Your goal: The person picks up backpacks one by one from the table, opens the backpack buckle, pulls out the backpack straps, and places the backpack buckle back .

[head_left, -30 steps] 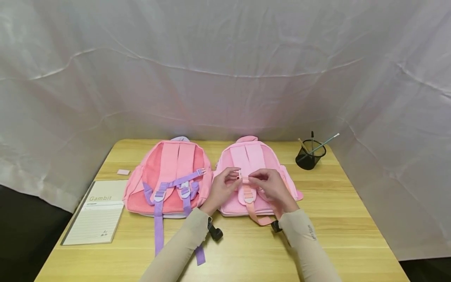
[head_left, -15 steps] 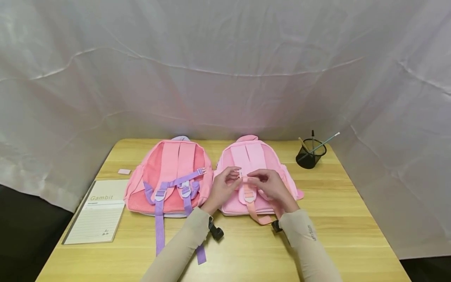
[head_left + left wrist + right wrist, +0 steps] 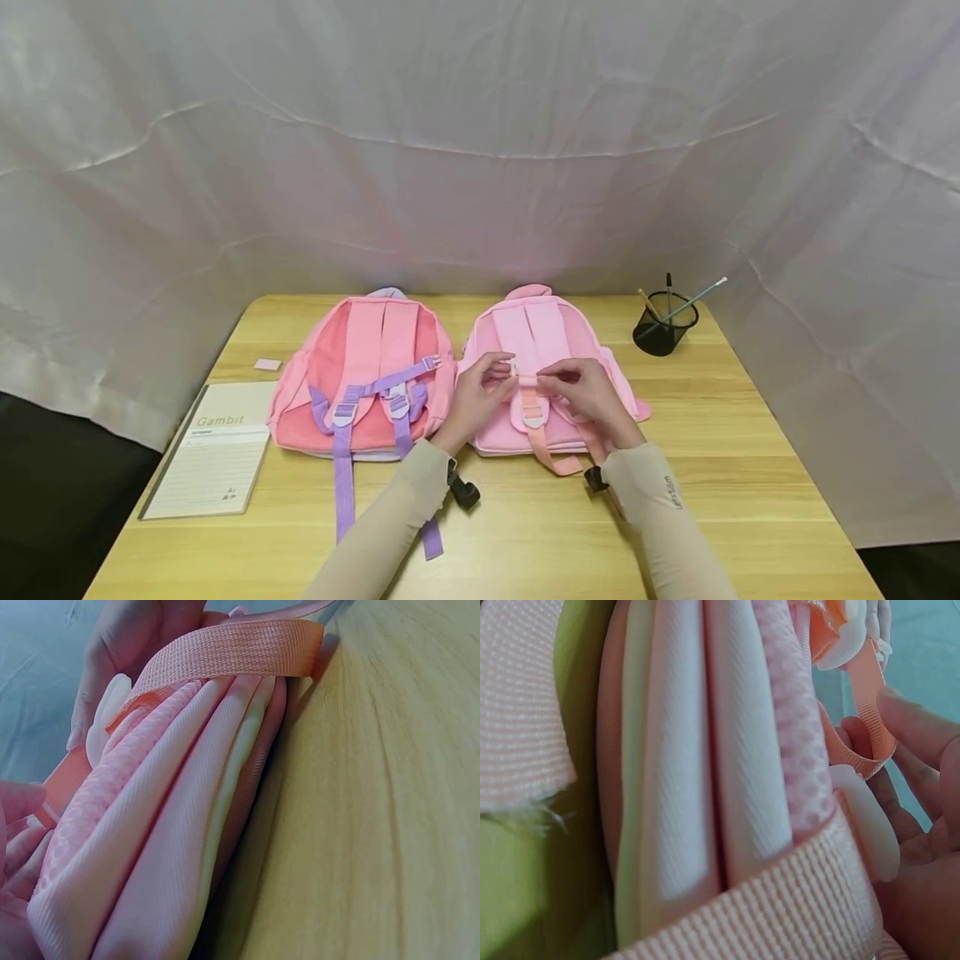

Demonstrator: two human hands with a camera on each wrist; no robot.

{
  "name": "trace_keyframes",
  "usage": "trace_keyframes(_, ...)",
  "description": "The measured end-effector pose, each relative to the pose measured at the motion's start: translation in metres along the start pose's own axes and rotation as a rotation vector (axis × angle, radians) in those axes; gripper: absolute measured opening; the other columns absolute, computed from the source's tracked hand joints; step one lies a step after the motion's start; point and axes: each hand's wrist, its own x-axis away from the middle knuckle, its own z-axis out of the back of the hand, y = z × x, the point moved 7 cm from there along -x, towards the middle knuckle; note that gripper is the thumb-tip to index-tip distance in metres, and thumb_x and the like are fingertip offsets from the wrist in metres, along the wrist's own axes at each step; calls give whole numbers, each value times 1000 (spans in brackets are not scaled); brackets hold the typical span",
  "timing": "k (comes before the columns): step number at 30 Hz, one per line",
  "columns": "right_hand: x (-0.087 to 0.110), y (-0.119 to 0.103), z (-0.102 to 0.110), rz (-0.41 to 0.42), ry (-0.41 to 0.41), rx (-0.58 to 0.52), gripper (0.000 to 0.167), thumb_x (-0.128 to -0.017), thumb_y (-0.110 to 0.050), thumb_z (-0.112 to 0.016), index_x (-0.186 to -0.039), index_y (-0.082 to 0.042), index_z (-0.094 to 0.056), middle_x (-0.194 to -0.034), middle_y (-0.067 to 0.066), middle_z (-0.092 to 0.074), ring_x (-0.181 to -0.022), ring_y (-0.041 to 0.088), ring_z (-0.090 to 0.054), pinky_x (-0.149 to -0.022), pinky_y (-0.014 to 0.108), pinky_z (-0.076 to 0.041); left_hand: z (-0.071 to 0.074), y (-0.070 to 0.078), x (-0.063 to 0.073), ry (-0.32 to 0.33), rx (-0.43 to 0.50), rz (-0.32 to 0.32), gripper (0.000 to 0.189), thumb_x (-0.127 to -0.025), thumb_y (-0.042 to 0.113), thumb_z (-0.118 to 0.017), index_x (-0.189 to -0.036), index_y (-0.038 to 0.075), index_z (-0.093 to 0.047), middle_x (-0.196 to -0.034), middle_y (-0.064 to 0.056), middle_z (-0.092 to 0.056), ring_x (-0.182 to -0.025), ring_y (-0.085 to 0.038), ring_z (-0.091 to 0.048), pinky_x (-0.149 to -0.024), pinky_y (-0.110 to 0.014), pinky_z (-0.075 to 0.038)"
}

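A light pink backpack (image 3: 551,329) lies straps-up on the table, under both hands. My left hand (image 3: 477,400) pinches a small white buckle (image 3: 513,367) above its middle. From that buckle an orange strap (image 3: 67,780) runs across to my right hand (image 3: 592,398). In the right wrist view, the right thumb and fingers pinch that orange strap (image 3: 871,705), which loops near the fingertips. A white strap adjuster (image 3: 535,422) sits just below the hands, with a loose orange strap end (image 3: 562,465) hanging past the backpack's bottom edge.
Close on the left lies a coral pink backpack (image 3: 366,333) with purple straps (image 3: 343,479) trailing toward the front. A notebook (image 3: 213,450) and a small pale eraser-like block (image 3: 267,364) are farther left. A black mesh pen cup (image 3: 660,333) stands at back right.
The right hand has shifted slightly to the right, widening the gap between the fingertips of the two hands. The left hand keeps its pinch on the buckle.
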Motion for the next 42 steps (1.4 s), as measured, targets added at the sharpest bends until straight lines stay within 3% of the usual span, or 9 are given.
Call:
trace_keyframes(5, 1, 1, 1, -11, 7, 14, 22, -92, -23, -80, -107, -6, -80, -103, 15, -78, -79, 16, -64, -55, 24, -50, 0, -1, 0, 4, 17, 4, 38, -93, 5, -75, -130, 2, -65, -112, -18, -72, -104, -33, -71, -96, -38, -59)
trace_keyframes(9, 0, 1, 0, -3, 4, 39, 23, -93, -24, -80, -107, -6, -80, -105, 13, -78, -82, 15, -64, -61, 22, -51, 1, -1, 1, 13, -2, 13, 39, -93, 3, -75, -130, 0, -64, -111, -17, -72, -103, -31, -70, -95, -35, -59)
trace_keyframes(15, 1, 5, 1, -32, 19, 16, 21, -92, -22, -81, -105, -7, -81, -101, 14, -78, -77, 17, -64, -52, 25, -49, 1, 0, 2, 8, -21, 11, 40, -94, 4, -74, -132, 0, -63, -112, -17, -71, -104, -29, -70, -95, -31, -58)
trace_keyframes(19, 1, 6, 1, -23, 16, 15, 24, -91, -24, -81, -107, -6, -81, -102, 15, -78, -77, 16, -64, -53, 24, -49, 1, 0, 2, 16, -16, 15, 40, -93, 4, -74, -131, 1, -64, -112, -17, -71, -104, -30, -71, -95, -32, -59)
trace_keyframes(28, 2, 8, 3, -51, 19, 15, 23, -91, -23, -82, -107, -8, -81, -99, 12, -78, -72, 18, -63, -49, 25, -48, -1, 0, 1, 24, -6, 22, 41, -92, -3, -72, -133, -3, -62, -115, -26, -69, -107, -40, -69, -98, -46, -57)
trace_keyframes(32, 3, 8, 2, -59, 13, 7, 24, -91, -25, -82, -108, -8, -81, -99, 11, -77, -71, 19, -62, -49, 26, -47, -1, 10, 4, 21, -13, 24, 40, -92, -8, -69, -131, -8, -60, -114, -30, -68, -106, -44, -68, -98, -48, -57)
trace_keyframes(38, 3, 9, 2, -56, 13, 17, 24, -91, -25, -81, -108, -8, -81, -100, 11, -78, -74, 17, -63, -51, 25, -48, 3, 33, 9, 23, 6, 8, 37, -91, -9, -69, -128, -7, -62, -110, -28, -68, -102, -40, -69, -96, -40, -59)
trace_keyframes(42, 3, 8, 3, -62, 19, 11, 23, -91, -25, -82, -108, -9, -81, -100, 11, -78, -74, 18, -62, -50, 25, -47, 3, 34, 8, 32, 11, -6, 38, -91, -10, -69, -128, -9, -61, -110, -29, -68, -102, -42, -69, -96, -43, -58)
